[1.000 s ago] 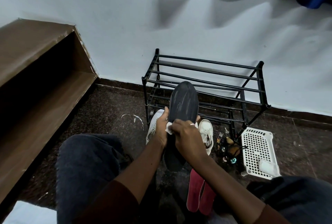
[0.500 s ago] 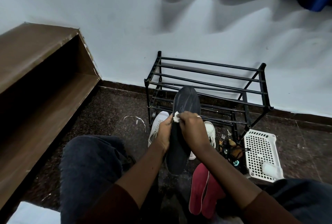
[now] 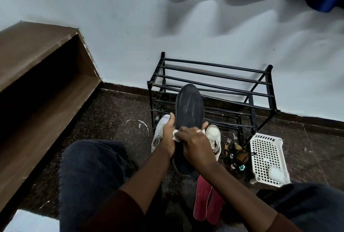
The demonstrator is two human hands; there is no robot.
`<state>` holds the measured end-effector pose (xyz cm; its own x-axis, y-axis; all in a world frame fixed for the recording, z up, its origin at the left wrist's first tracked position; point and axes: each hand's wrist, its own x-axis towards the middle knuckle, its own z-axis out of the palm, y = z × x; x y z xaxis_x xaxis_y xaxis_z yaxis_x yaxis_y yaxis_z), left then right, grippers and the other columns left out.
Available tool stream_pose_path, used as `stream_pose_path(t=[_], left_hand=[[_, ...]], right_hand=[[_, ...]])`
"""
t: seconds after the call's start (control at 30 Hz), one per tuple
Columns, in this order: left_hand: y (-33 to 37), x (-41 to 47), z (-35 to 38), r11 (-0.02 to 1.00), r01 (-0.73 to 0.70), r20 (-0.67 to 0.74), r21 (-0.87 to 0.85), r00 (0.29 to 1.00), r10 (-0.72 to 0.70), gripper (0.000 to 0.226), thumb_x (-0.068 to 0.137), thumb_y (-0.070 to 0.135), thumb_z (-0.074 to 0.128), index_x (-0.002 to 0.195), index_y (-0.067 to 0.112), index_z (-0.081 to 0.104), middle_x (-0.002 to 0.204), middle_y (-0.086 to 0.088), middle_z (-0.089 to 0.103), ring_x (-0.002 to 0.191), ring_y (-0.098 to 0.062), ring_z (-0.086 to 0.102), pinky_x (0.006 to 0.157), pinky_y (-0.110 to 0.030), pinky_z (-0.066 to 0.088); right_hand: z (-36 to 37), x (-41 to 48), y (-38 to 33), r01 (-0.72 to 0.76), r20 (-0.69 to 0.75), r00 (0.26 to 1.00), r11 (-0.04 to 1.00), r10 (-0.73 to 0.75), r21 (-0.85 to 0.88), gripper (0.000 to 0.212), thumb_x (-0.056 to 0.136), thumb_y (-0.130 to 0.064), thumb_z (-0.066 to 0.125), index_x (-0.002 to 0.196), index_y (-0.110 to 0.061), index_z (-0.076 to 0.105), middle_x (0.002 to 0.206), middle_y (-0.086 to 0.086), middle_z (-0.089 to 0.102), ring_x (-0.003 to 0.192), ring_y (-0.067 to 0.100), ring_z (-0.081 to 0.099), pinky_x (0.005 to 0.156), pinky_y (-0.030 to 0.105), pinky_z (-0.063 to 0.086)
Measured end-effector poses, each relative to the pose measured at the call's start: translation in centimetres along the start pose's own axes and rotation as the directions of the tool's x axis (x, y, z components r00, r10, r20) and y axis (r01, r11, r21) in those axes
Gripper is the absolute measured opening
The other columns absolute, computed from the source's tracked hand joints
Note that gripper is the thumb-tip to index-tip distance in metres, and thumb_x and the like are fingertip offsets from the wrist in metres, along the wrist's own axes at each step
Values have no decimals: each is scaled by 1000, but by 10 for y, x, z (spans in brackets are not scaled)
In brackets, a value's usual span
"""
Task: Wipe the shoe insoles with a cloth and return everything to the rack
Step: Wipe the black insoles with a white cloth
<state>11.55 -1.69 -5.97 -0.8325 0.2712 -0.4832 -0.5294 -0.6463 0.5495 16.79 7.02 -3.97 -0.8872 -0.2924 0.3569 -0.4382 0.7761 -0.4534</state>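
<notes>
A person wears dark maroon sleeves (image 3: 115, 213) and loose dark navy trousers (image 3: 89, 172); a pale ring (image 3: 199, 131) sits on a finger of the right hand (image 3: 195, 144).

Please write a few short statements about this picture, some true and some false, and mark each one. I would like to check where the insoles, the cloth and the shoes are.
1. The left hand holds the dark insole by its edge. True.
2. The right hand holds nothing. False: it presses the white cloth against the dark insole.
3. The red insoles lie on the floor. True.
4. The white shoes stand on the top shelf of the black rack. False: they are on the floor in front of the rack.
5. The white basket sits to the left of the rack. False: it is on the floor to the right of it.
</notes>
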Motion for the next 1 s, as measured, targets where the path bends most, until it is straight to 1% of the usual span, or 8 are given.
stream_pose_path(t=[0.2,0.27,0.4,0.57,0.7,0.77,0.87,1.0], left_hand=[[0,11,-12,998,29,45,62,998,-32,80,99,52,19,72,5,78,80,-14,73,71,-21,72,61,-27,58],[0,10,-14,997,37,45,61,998,-40,76,99,52,21,83,3,77,87,-15,73,77,-23,72,66,-28,58],[1,5,-13,996,8,49,86,999,-12,73,88,57,47,130,-3,53,129,-22,56,119,-32,55,107,-42,39],[0,6,-16,995,9,34,96,999,-13,64,96,53,36,121,-1,57,108,-18,63,105,-28,59,100,-37,42],[6,7,-15,997,-2,-3,80,1000,2,72,95,56,34,132,-4,49,133,-24,51,121,-33,50,111,-42,33],[10,7,-11,999,-36,14,-17,999,37,71,93,57,39,132,-2,50,135,-25,49,120,-36,52,106,-45,39],[15,10,-11,977,19,50,-211,999,-9,72,92,62,35,123,0,56,121,-26,59,107,-36,58,79,-39,55],[17,15,-22,956,38,93,-292,996,-11,80,88,69,28,127,4,53,123,-22,57,80,-28,59,66,-28,52]], right_hand=[[-3,-6,3,47,59,997,998,-49,33,26,75,-3,48,85,-14,69,78,-1,62,63,24,54,52,30,44],[-1,2,5,0,56,998,999,-2,41,22,74,-2,53,85,-12,69,79,1,65,65,26,56,55,31,46],[-2,24,10,-96,24,995,995,96,-2,17,78,-2,55,86,-7,70,84,9,67,73,32,60,62,37,48],[-4,40,9,-203,-52,978,979,202,-6,20,76,5,57,88,-5,71,88,13,71,76,35,62,66,39,51],[-4,31,2,-108,-30,994,994,107,-34,20,74,5,59,81,-9,71,76,6,68,65,31,59,57,28,39],[-4,22,-2,-61,2,998,998,61,21,22,72,5,58,81,-11,71,75,4,67,66,29,59,57,30,43],[-4,4,-8,17,-8,1000,992,-16,128,23,70,3,56,79,-13,69,76,-1,67,65,25,59,54,32,47],[-1,-16,-7,112,49,991,973,-124,203,27,70,7,54,81,-12,69,83,-6,66,67,20,55,58,32,45]])
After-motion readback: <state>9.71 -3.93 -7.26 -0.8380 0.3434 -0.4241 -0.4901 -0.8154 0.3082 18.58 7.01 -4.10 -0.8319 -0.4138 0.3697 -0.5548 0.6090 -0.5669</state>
